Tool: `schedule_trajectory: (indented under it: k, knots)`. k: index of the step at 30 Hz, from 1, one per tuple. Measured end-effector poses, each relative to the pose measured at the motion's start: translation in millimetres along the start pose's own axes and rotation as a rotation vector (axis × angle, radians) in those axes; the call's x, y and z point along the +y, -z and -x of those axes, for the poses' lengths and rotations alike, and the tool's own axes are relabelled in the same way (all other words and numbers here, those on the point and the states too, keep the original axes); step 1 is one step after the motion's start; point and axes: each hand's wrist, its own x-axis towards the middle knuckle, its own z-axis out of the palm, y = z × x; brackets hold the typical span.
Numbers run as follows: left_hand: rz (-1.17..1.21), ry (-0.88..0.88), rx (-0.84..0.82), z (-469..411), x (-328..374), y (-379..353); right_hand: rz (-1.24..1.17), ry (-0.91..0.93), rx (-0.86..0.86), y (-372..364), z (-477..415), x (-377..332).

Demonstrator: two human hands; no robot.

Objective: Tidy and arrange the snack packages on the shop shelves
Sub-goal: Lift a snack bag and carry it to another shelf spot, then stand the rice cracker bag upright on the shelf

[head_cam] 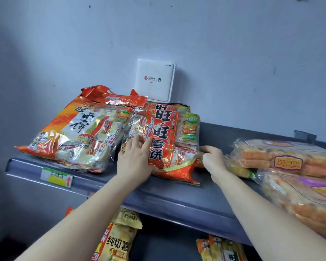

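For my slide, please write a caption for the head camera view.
Left hand rests on a red rice-cracker bag on the grey shelf while the right hand grips its right edge.

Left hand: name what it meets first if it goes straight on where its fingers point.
The left hand lies on the red plastic rice-cracker bag, so that bag comes first; the white square wall box probably lies beyond.

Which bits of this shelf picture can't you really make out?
Head view:
Right hand: fingertips hidden behind the middle red cracker bag, so its grip is unclear.
Price label: print blurred.
Lower-shelf packets: cut by bottom edge, covered by forearms.
Wrapped cakes: cut by right edge.
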Motion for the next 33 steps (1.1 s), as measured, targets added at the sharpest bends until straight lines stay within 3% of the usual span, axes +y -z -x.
schedule_trajectory:
  k: [4, 8, 14, 19, 22, 25, 27, 29, 33]
  knots:
    - [-0.011, 0.000, 0.010, -5.6, -0.6, -2.4, 0.836, 0.087, -0.168, 2.1, -19.1, 19.4]
    - [-0.033, -0.004, 0.013, -8.6, -2.0, -3.5, 1.103, 0.246, 0.021, 5.1, -22.6, 8.3]
    - [-0.025, 0.008, 0.000, -8.3, -6.5, -4.2, 0.619, 0.210, 0.403, 36.6, -34.2, -16.1]
    - [-0.037, 0.015, -0.009, -6.3, -3.9, -2.8, 0.155, 0.171, 0.593, 57.0, -32.1, -53.3]
    - [-0.063, 0.024, -0.005, -2.2, 1.9, 0.3, 0.055, 0.266, 0.688, 60.6, -20.6, -70.7]
    - [0.008, -0.083, -0.005, 3.5, 19.7, 9.1, 0.002, 0.504, 0.784, 62.7, -4.5, -88.8]
    - [0.201, -0.231, 0.012, 7.4, 40.9, 17.3, -0.035, 0.730, 0.859, 61.9, 10.1, -102.6]
    - [0.558, -0.353, 0.010, 10.1, 66.3, 27.9, -0.044, 0.957, 0.902, 57.2, 32.1, -116.8]
    - [1.109, -0.475, 0.095, 25.4, 98.7, 43.5, -0.105, 1.166, 0.758, 46.4, 85.2, -133.2]
